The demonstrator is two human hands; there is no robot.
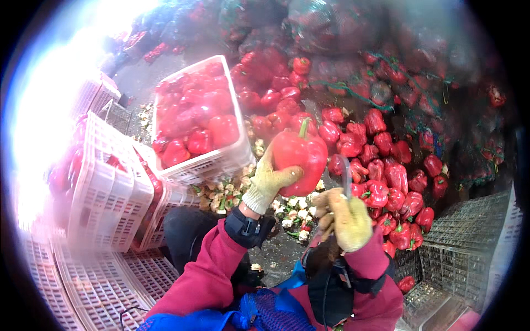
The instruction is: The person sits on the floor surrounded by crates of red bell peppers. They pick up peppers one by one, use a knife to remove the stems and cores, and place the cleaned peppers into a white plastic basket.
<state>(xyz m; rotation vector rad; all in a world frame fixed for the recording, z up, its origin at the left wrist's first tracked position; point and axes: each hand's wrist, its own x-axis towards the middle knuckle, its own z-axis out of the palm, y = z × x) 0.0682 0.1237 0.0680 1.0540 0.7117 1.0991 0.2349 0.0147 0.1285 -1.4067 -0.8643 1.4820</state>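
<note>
A large red bell pepper (304, 159) with a green stem on top is held up by my left hand (273, 178), which wears a yellowish knit glove. My right hand (343, 217), in a similar glove, is closed around a knife whose blade (346, 176) points upward, just right of the pepper. The knife's handle is hidden by the fingers. Cut pepper cores with green stems (294, 213) lie on the ground below and between my hands.
A white plastic crate (244, 142) full of red peppers stands at upper left, with more white crates (107, 186) at left. Loose red peppers (395, 178) are heaped at right. Net sacks (314, 20) lie behind; dirty crates (451, 265) stand at lower right.
</note>
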